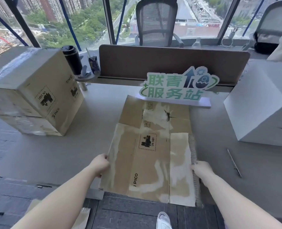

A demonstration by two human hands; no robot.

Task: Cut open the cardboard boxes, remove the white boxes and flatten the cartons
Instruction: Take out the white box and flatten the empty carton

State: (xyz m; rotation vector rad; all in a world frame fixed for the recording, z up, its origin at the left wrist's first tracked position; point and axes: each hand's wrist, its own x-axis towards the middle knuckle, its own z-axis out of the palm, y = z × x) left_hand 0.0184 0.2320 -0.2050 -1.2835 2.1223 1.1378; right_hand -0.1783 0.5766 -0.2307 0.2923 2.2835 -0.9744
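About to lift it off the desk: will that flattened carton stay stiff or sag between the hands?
The flattened carton probably bends along its creases; the flap seams run between the left hand and right hand. Likely light: thin corrugated edge shows. Tape patches may feel slick. It overhangs the desk, so it could tip.

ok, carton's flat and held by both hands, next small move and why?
Probably set the flat carton aside: the left hand and right hand grip its edges, it already lies flat, and taped boxes wait on the left, with the cutter lying to the right.
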